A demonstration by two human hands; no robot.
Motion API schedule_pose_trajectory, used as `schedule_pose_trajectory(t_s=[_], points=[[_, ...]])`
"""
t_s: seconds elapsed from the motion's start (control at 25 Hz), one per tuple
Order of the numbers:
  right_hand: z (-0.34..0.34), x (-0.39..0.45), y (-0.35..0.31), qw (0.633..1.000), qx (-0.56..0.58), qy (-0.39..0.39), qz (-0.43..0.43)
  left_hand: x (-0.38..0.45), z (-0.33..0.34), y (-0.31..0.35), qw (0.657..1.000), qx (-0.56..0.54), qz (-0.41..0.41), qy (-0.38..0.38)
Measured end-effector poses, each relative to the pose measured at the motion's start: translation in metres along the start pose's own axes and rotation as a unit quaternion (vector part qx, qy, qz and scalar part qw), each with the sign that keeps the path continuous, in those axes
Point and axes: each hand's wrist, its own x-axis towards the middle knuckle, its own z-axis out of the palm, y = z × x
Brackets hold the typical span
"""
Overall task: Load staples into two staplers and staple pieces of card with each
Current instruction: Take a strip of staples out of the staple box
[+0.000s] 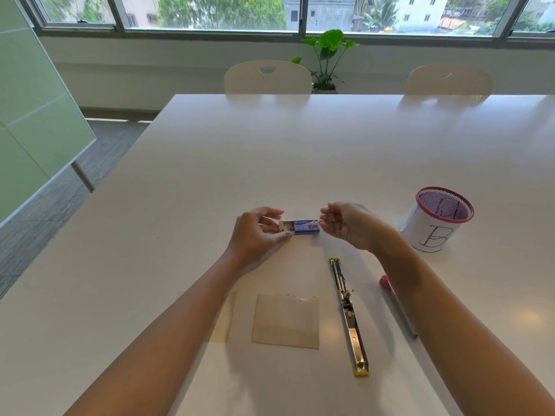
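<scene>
Loading is judged to be at an early stage. A staple box (301, 227), slid partly open, is held over the counter (210, 163) by the left hand (258, 232), while what seems a small strip of staples is pinched by the right hand (345, 223). The yellow-tipped stapler (348, 313) is laid fully open near the card pieces (286, 321); no staples can be made out in it. A red stapler (396, 301) is half hidden, and no card is seen stapled.
</scene>
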Motion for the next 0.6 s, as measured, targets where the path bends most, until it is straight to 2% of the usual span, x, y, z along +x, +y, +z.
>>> schedule_pose_trajectory(t_s=[0.16,0.24,0.36,0.44,0.6], points=[[-0.012,0.003,0.007,0.985,-0.165,0.028,-0.047,0.003,0.000,0.000,0.995,0.024,-0.041,0.082],[-0.018,0.005,0.012,0.967,-0.239,0.016,-0.086,0.003,0.000,-0.001,0.993,0.021,-0.069,0.094],[-0.025,0.008,0.018,0.883,-0.441,0.000,-0.159,0.003,-0.003,-0.001,0.995,-0.003,-0.086,0.054],[-0.024,0.011,0.020,0.838,-0.509,-0.006,-0.196,0.003,-0.004,0.000,0.996,-0.013,-0.085,0.039],[-0.019,0.017,0.028,0.802,-0.531,0.009,-0.274,0.003,-0.004,0.001,0.996,-0.021,-0.082,0.029]])
